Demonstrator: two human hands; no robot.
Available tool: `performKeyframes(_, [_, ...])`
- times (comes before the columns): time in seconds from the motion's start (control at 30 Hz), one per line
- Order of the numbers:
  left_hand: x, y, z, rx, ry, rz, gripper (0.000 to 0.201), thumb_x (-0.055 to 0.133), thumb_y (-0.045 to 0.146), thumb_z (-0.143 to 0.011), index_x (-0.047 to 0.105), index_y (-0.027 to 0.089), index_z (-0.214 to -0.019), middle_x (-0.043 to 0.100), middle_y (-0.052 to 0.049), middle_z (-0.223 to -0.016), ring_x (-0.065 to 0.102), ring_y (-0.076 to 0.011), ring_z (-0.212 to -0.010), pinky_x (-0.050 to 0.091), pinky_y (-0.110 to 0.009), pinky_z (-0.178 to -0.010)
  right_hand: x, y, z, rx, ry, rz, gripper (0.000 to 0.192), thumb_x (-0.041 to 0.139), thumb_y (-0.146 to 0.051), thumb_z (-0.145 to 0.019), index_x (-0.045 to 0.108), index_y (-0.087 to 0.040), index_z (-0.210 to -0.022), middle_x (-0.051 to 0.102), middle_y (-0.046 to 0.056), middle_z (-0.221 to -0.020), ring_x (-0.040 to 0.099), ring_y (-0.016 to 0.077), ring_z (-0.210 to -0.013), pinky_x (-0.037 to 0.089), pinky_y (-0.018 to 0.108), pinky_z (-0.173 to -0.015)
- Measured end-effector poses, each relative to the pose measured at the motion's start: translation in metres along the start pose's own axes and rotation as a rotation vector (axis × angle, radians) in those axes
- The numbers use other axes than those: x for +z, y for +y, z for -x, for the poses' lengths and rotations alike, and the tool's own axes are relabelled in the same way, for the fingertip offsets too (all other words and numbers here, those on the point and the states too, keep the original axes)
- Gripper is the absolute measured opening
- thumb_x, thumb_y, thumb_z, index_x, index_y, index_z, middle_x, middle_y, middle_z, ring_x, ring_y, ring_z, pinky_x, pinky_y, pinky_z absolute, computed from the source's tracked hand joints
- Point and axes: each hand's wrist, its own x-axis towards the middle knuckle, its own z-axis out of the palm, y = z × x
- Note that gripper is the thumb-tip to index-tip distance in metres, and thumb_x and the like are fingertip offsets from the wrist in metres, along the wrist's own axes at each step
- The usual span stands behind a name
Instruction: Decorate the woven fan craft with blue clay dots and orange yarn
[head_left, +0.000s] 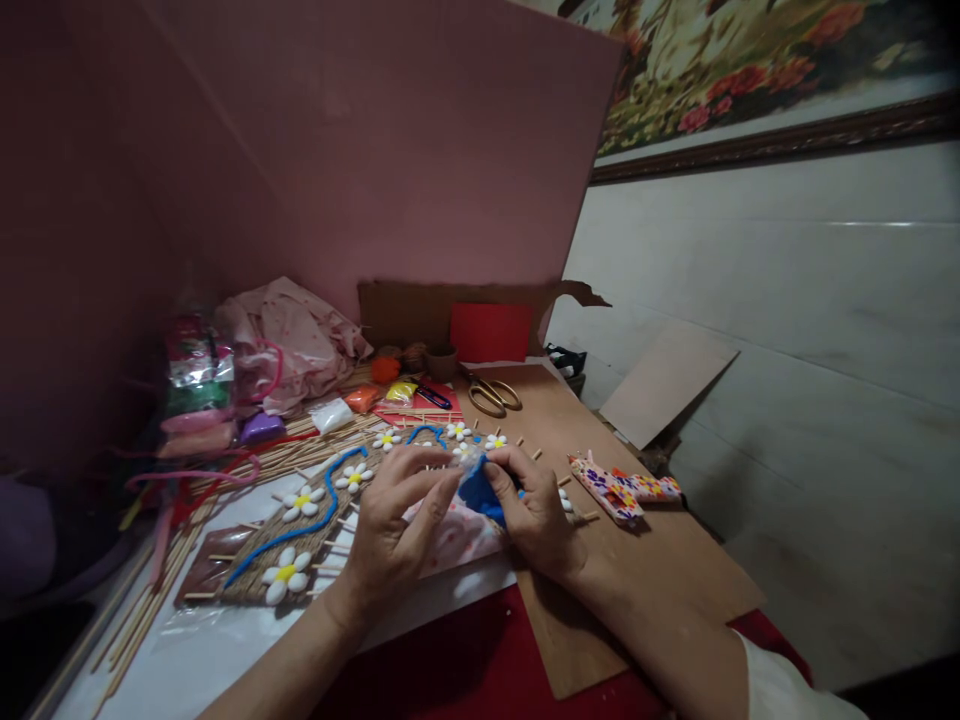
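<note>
Near the worktop's front edge, the left hand (390, 525) and right hand (532, 510) both pinch a soft blue clay lump (480, 490) between fingertips, held just above a clear plastic wrapper (457, 540). Working it well probably means small, even pinches so the lump doesn't tear. Left of the hands lies a woven jute mat (255, 560) with white petal flowers (286, 576) and a blue cord. Beyond it are thin wooden sticks (315, 445); farther back, brass-coloured scissors (495, 395) rest on brown cardboard (645, 560).
</note>
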Motion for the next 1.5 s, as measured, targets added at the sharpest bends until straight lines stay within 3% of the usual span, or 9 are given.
performKeyframes(0.13, [0.003, -0.003, 0.001, 0.024, -0.055, -0.051, 0.019, 0.054, 0.016, -0.085, 0.069, 0.02, -0.096, 0.062, -0.006, -0.098, 0.053, -0.0192, -0.095, 0.04, -0.036, -0.083, 0.0, 0.0, 0.001, 0.002, 0.008, -0.005, 0.02, 0.044, -0.03, -0.091, 0.056, -0.017, -0.081, 0.057, 0.002, -0.073, 0.052, 0.0134, -0.066, 0.038, 0.024, -0.058])
performKeyframes(0.33, [0.001, 0.001, -0.001, -0.088, 0.047, 0.085, 0.021, 0.048, 0.018, -0.089, 0.069, 0.02, -0.088, 0.064, -0.005, -0.094, 0.057, -0.0171, -0.091, 0.043, -0.032, -0.08, 0.001, 0.001, 0.0, 0.038, 0.021, -0.046, 0.021, 0.044, -0.031, -0.091, 0.056, -0.018, -0.08, 0.056, 0.001, -0.072, 0.052, 0.0125, -0.064, 0.037, 0.023, -0.055])
performKeyframes(0.6, [0.005, -0.008, 0.0, -0.079, 0.035, 0.105, 0.005, 0.063, 0.016, -0.078, 0.066, 0.019, -0.079, 0.064, -0.003, -0.084, 0.058, -0.0163, -0.085, 0.044, -0.029, -0.077, 0.001, 0.003, -0.001, 0.056, 0.045, -0.064, 0.021, 0.046, -0.032, -0.091, 0.056, -0.017, -0.081, 0.054, 0.0, -0.069, 0.05, 0.0119, -0.063, 0.037, 0.022, -0.054])
performKeyframes(0.73, [0.007, -0.011, 0.002, -0.257, 0.014, 0.195, 0.007, 0.062, 0.02, -0.078, 0.064, 0.018, -0.071, 0.063, -0.001, -0.071, 0.056, -0.0133, -0.067, 0.044, -0.025, -0.062, 0.001, 0.002, -0.001, 0.069, 0.027, -0.081, 0.021, 0.046, -0.033, -0.09, 0.057, -0.017, -0.082, 0.054, 0.0, -0.069, 0.05, 0.012, -0.062, 0.037, 0.022, -0.054])
performKeyframes(0.87, [0.008, -0.012, 0.003, -0.453, -0.022, 0.307, 0.006, 0.067, 0.023, -0.072, 0.065, 0.018, -0.074, 0.064, -0.001, -0.072, 0.057, -0.014, -0.067, 0.044, -0.026, -0.064, 0.0, 0.001, -0.001, 0.088, 0.026, -0.087, 0.022, 0.046, -0.034, -0.09, 0.057, -0.017, -0.081, 0.054, 0.0, -0.068, 0.049, 0.0122, -0.061, 0.037, 0.022, -0.053])
performKeyframes(1.03, [0.012, -0.014, 0.005, -0.567, -0.045, 0.484, 0.014, 0.071, 0.025, -0.068, 0.061, 0.017, -0.074, 0.059, 0.001, -0.069, 0.053, -0.0114, -0.06, 0.043, -0.023, -0.057, 0.0, 0.001, -0.001, 0.088, 0.012, -0.077, 0.021, 0.046, -0.033, -0.09, 0.056, -0.018, -0.08, 0.052, 0.0, -0.065, 0.049, 0.0125, -0.06, 0.036, 0.022, -0.051])
performKeyframes(1.37, [0.013, -0.008, 0.001, -0.525, -0.063, 0.431, 0.013, 0.063, 0.026, -0.07, 0.056, 0.016, -0.064, 0.051, 0.003, -0.057, 0.044, -0.0096, -0.054, 0.037, -0.021, -0.051, 0.002, 0.0, -0.001, 0.07, 0.006, -0.059, 0.021, 0.047, -0.033, -0.089, 0.056, -0.018, -0.077, 0.052, 0.0, -0.064, 0.048, 0.0123, -0.059, 0.037, 0.023, -0.052])
performKeyframes(1.5, [0.011, -0.007, -0.001, -0.533, -0.028, 0.383, 0.013, 0.064, 0.027, -0.071, 0.062, 0.016, -0.064, 0.055, 0.001, -0.057, 0.047, -0.0106, -0.055, 0.038, -0.021, -0.052, 0.002, 0.002, -0.001, 0.085, 0.005, -0.079, 0.022, 0.046, -0.033, -0.09, 0.056, -0.018, -0.078, 0.053, -0.001, -0.064, 0.049, 0.012, -0.059, 0.038, 0.022, -0.053])
